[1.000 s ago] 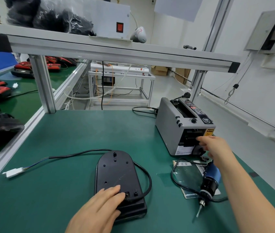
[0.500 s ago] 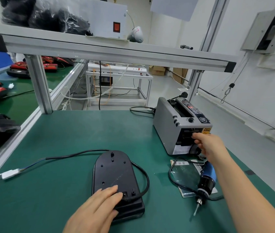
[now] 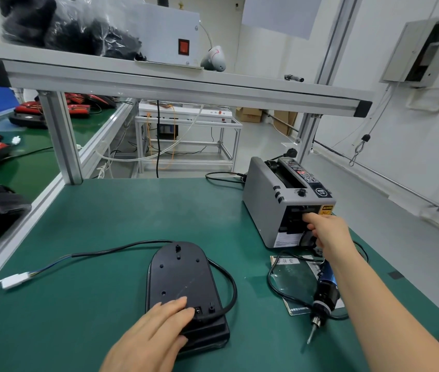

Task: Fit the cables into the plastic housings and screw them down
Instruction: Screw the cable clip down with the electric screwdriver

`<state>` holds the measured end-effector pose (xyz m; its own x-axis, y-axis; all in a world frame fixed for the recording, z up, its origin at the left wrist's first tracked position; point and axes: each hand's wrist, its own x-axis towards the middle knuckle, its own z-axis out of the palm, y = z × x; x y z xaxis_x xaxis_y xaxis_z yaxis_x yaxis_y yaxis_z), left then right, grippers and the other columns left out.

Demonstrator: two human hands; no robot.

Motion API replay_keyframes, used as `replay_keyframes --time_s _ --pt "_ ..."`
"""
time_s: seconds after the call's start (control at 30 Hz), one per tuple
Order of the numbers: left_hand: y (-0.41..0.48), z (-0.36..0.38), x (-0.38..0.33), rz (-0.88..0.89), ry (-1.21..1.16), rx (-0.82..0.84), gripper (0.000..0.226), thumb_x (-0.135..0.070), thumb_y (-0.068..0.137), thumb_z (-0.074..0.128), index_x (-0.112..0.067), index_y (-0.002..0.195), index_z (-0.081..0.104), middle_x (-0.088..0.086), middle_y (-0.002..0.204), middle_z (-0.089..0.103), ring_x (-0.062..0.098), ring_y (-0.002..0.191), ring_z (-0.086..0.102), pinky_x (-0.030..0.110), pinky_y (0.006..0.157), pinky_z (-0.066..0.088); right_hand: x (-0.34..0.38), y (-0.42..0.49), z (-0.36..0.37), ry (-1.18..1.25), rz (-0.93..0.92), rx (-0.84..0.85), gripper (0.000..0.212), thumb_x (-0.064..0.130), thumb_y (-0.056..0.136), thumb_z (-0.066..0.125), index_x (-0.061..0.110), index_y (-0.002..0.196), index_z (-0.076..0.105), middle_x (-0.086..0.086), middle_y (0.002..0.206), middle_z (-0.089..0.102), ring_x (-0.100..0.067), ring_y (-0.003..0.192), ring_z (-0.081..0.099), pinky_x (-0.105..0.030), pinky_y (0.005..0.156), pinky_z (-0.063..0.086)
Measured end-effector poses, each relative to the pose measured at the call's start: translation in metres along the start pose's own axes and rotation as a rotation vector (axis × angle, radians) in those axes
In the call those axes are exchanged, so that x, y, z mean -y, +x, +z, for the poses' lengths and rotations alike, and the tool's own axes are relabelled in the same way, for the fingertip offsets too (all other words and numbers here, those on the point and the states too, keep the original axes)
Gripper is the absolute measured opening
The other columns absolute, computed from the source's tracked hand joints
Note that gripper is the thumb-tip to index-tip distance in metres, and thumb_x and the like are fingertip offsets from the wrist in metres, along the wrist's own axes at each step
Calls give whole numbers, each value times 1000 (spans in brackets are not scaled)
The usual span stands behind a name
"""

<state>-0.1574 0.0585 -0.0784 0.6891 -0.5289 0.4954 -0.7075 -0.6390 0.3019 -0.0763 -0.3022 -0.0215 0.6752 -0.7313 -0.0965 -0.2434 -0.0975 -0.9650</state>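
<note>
A black plastic housing [image 3: 180,272] lies flat on the green bench mat. A black cable [image 3: 121,248] runs from its near end, loops round its right side and trails left to a white connector [image 3: 14,280]. My left hand [image 3: 151,336] rests flat on the near end of the housing, fingers straight. My right hand [image 3: 328,232] reaches to the outlet slot of the grey tape dispenser [image 3: 264,208]. Its fingertips are in the slot and the other fingers are curled. Whether they pinch tape is hidden. An electric screwdriver [image 3: 323,296] lies under my right forearm.
The screwdriver's cord loops over a laminated sheet [image 3: 293,280] by the dispenser. An aluminium post [image 3: 62,138] stands at the bench's back left under a shelf rail [image 3: 186,84]. Black and red parts lie on the neighbouring bench [image 3: 38,167] at left.
My right hand has edged slightly further into the dispenser's outlet. My left hand stays on the housing.
</note>
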Motion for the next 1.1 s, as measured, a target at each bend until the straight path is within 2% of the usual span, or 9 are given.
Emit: replay_keyframes --time_s 0.07,0.17,0.27,0.5,0.57,0.67,0.77,0.93,1.1 --pt "0 0 0 -5 -5 3 64 -44 102 12 -26 99 73 -11 110 68 -2 104 50 1 106 8 0 -1 2 24 19 -13 18 19 84 66 8 73 57 -1 63 49 -15 48 31 -27 45 25" --pt "1 -1 0 2 -25 -13 48 -44 102 13 -31 108 59 -12 111 67 -3 104 50 1 106 8 0 -2 3 34 30 -20 17 21 84 67 8 78 59 0 62 49 -15 47 34 -27 44 27" --pt "0 0 0 -7 -33 -28 52 -44 102 15 -28 103 64 -11 111 68 -4 103 50 1 106 9 -2 -1 3 33 12 -24 17 21 83 67 8 75 59 0 63 51 -14 48 38 -26 43 28" --pt "1 1 0 -3 -34 -33 40 -44 102 15 -32 110 53 -13 113 66 -6 104 50 3 108 11 -7 4 7 138 40 -42 13 18 82 68 11 75 58 -2 71 56 -14 55 40 -28 49 29" --pt "1 1 0 0 -32 -34 40 -44 102 15 -32 110 53 -14 112 66 -6 104 50 3 107 12 -8 6 8 168 56 -41 12 17 82 67 12 76 58 -2 70 55 -13 54 39 -26 46 29" --pt "1 1 0 4 -28 -32 40 -44 102 14 -32 109 52 -13 111 67 -5 104 50 2 107 11 -10 6 8 192 74 -46 12 19 81 67 12 76 58 -1 69 54 -12 53 38 -18 33 29" --pt "1 1 0 4 -30 -31 41 -44 102 14 -32 109 52 -13 111 67 -5 104 50 2 107 10 -11 5 8 224 85 -43 12 19 82 67 12 77 58 -1 71 55 -11 55 40 -14 30 27" --pt "0 0 0 -10 -68 -21 40 -44 102 15 -32 110 53 -13 112 66 -5 103 50 3 107 13 -11 -2 3 227 95 -25 13 21 83 67 10 81 60 -1 70 54 -9 53 38 -18 39 29" --pt "0 1 0 -18 -77 -9 40 -44 102 15 -32 110 52 -12 112 66 -4 104 50 2 107 11 -11 -13 -6 215 68 48 6 16 85 65 11 83 65 2 68 57 -7 55 45 -21 50 32"
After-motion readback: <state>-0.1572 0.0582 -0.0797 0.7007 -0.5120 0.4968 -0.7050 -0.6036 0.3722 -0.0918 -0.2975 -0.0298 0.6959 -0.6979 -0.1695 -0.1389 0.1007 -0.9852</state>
